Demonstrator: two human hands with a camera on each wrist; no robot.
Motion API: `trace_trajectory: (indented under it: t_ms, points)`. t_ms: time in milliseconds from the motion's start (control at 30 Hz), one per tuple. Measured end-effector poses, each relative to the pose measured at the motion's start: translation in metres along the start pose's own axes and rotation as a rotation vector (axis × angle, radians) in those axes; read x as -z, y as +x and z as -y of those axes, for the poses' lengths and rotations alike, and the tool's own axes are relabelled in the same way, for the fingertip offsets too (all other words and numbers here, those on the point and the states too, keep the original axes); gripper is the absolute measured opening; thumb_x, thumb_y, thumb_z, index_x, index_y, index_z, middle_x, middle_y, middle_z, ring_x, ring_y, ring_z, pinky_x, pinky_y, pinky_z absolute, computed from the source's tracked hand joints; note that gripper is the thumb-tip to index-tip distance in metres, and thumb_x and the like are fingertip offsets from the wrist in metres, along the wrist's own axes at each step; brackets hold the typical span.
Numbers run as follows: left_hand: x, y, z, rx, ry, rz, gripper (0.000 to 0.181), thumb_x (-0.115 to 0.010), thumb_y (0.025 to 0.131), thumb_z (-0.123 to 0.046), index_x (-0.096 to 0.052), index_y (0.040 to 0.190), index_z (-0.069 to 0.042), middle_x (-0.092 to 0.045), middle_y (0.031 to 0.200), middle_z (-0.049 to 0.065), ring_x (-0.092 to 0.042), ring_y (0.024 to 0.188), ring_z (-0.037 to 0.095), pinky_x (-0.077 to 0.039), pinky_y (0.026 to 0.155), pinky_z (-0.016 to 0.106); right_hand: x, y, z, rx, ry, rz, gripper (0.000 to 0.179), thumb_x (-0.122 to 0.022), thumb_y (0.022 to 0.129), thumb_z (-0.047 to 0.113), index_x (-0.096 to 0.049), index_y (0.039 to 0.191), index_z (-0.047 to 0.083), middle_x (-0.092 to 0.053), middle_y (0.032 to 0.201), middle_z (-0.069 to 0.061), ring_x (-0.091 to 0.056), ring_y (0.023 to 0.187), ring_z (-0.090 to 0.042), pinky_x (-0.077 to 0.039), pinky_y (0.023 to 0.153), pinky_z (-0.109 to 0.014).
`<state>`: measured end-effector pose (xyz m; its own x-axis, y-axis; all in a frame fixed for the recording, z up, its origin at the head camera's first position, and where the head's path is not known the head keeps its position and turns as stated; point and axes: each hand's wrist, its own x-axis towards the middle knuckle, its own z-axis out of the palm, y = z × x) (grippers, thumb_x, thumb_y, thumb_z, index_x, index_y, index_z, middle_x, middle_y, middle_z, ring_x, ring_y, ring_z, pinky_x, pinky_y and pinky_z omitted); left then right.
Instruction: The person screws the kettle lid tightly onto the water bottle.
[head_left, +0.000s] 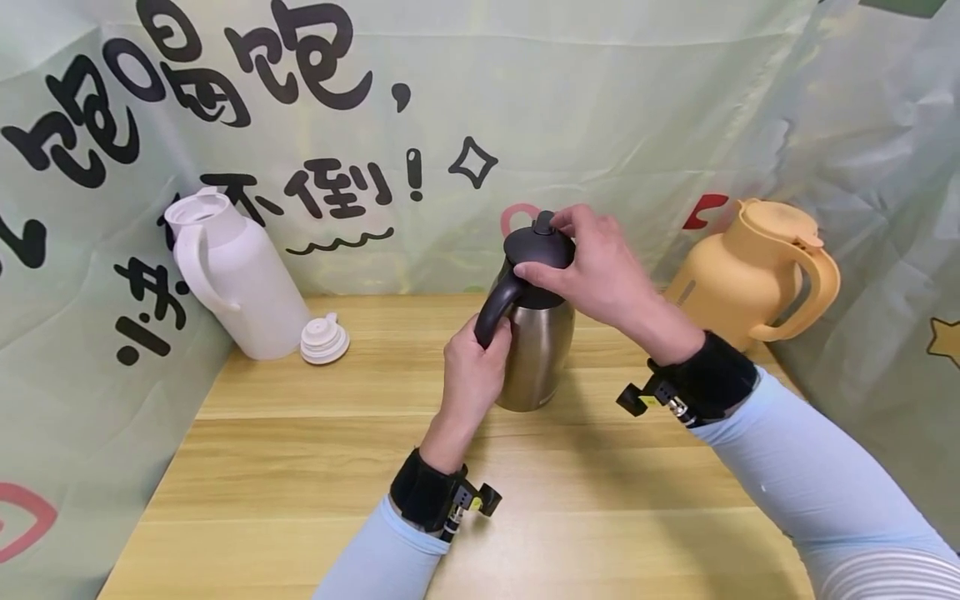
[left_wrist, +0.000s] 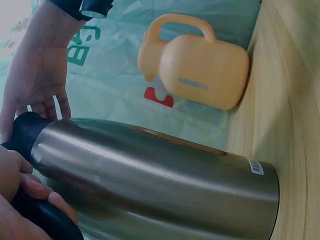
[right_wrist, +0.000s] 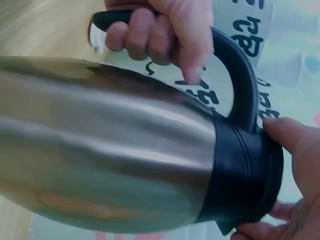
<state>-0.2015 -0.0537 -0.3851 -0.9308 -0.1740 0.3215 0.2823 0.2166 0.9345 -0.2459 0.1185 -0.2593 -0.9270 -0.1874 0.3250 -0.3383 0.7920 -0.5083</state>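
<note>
A brushed-steel thermos jug (head_left: 534, 358) with a black top stands upright on the wooden table. My left hand (head_left: 471, 367) grips its black handle (head_left: 495, 310); in the right wrist view the curled fingers (right_wrist: 145, 37) wrap around that handle. Over the top, my right hand (head_left: 603, 271) holds the black lid (head_left: 531, 247) by its rim, thumb on the near side by the handle and fingers at the far side. The left wrist view has the jug's steel body (left_wrist: 160, 175) lying across it, with a small barcode sticker (left_wrist: 255, 166) near the base.
At the back left stands a white jug (head_left: 251, 283) with an uncovered mouth, a white stopper (head_left: 325, 342) beside its base. A yellow jug (head_left: 738, 279) with its lid on stands at the back right, partly behind my right forearm. Printed cloth (head_left: 615, 100) walls the wooden table (head_left: 300, 483).
</note>
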Motion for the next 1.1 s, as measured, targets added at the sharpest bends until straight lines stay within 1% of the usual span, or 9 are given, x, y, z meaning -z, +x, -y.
trace_trajectory:
  t_ms: [300, 433, 533, 667, 733, 800, 900, 967, 1100]
  points:
    - [0.002, 0.001, 0.001, -0.014, -0.007, -0.014, 0.031, -0.065, 0.102, -0.029, -0.059, 0.077, -0.011, -0.039, 0.062, -0.003, -0.038, 0.054, 0.016, -0.031, 0.053, 0.03, -0.026, 0.0, 0.008, 0.083, -0.155, -0.256, 0.077, -0.081, 0.082, 0.057, -0.055, 0.125, -0.001, -0.059, 0.117, -0.021, -0.049, 0.104, -0.041, -0.04, 0.087, -0.049]
    - [0.003, 0.002, 0.001, -0.02, 0.0, -0.01, 0.031, -0.064, 0.102, -0.03, -0.058, 0.077, -0.012, -0.039, 0.062, -0.003, -0.038, 0.054, 0.015, -0.03, 0.053, 0.03, -0.026, 0.0, 0.009, 0.099, -0.193, -0.267, 0.076, -0.078, 0.084, 0.059, -0.055, 0.126, -0.001, -0.06, 0.116, -0.022, -0.05, 0.103, -0.041, -0.041, 0.088, -0.05]
    - [0.002, 0.002, 0.0, -0.021, 0.007, -0.007, 0.032, -0.065, 0.101, -0.03, -0.057, 0.075, -0.013, -0.039, 0.062, -0.004, -0.038, 0.054, 0.016, -0.031, 0.054, 0.03, -0.017, 0.001, 0.01, 0.088, -0.18, -0.17, 0.08, -0.077, 0.086, 0.061, -0.054, 0.13, -0.002, -0.058, 0.12, -0.021, -0.049, 0.107, -0.041, -0.04, 0.091, -0.05]
    - [0.001, 0.002, -0.001, -0.017, 0.014, -0.001, 0.033, -0.065, 0.1, -0.031, -0.056, 0.074, -0.014, -0.038, 0.062, -0.004, -0.039, 0.056, 0.016, -0.032, 0.055, 0.031, 0.004, 0.003, 0.01, 0.033, -0.116, 0.031, 0.085, -0.075, 0.088, 0.064, -0.05, 0.14, 0.002, -0.051, 0.132, -0.022, -0.043, 0.119, -0.039, -0.042, 0.093, -0.05]
    - [0.001, 0.002, -0.001, -0.015, 0.014, 0.002, 0.033, -0.065, 0.1, -0.032, -0.056, 0.073, -0.014, -0.038, 0.062, -0.004, -0.039, 0.057, 0.016, -0.032, 0.055, 0.031, 0.014, 0.006, 0.009, 0.037, -0.105, 0.109, 0.083, -0.076, 0.088, 0.063, -0.051, 0.142, 0.005, -0.045, 0.141, -0.023, -0.04, 0.128, -0.039, -0.042, 0.099, -0.052]
    - [0.001, 0.002, -0.001, -0.015, 0.016, 0.002, 0.034, -0.065, 0.1, -0.031, -0.055, 0.073, -0.014, -0.038, 0.062, -0.004, -0.039, 0.057, 0.016, -0.031, 0.055, 0.032, 0.023, 0.01, 0.007, 0.084, -0.119, 0.178, 0.08, -0.077, 0.088, 0.058, -0.052, 0.145, 0.007, -0.039, 0.153, -0.023, -0.036, 0.14, -0.04, -0.041, 0.108, -0.056]
    - [0.001, 0.002, 0.0, -0.018, 0.021, -0.003, 0.034, -0.065, 0.1, -0.031, -0.054, 0.072, -0.014, -0.038, 0.062, -0.004, -0.039, 0.056, 0.016, -0.031, 0.055, 0.032, 0.033, 0.021, 0.003, 0.214, -0.161, 0.291, 0.078, -0.078, 0.091, 0.049, -0.05, 0.151, 0.008, -0.034, 0.165, -0.017, -0.029, 0.153, -0.038, -0.032, 0.12, -0.057]
    - [0.001, 0.001, 0.0, -0.022, 0.024, -0.005, 0.035, -0.065, 0.1, -0.03, -0.054, 0.072, -0.014, -0.038, 0.062, -0.004, -0.039, 0.057, 0.016, -0.032, 0.055, 0.031, 0.037, 0.029, 0.001, 0.296, -0.172, 0.379, 0.075, -0.078, 0.092, 0.042, -0.049, 0.153, 0.009, -0.04, 0.164, -0.013, -0.034, 0.152, -0.035, -0.032, 0.121, -0.055]
    - [0.001, 0.0, 0.001, -0.028, 0.023, -0.009, 0.035, -0.066, 0.1, -0.029, -0.053, 0.072, -0.013, -0.038, 0.062, -0.004, -0.039, 0.057, 0.015, -0.032, 0.055, 0.031, 0.043, 0.042, -0.001, 0.339, -0.127, 0.526, 0.068, -0.079, 0.093, 0.031, -0.051, 0.152, 0.012, -0.055, 0.147, -0.006, -0.049, 0.134, -0.027, -0.04, 0.111, -0.047]
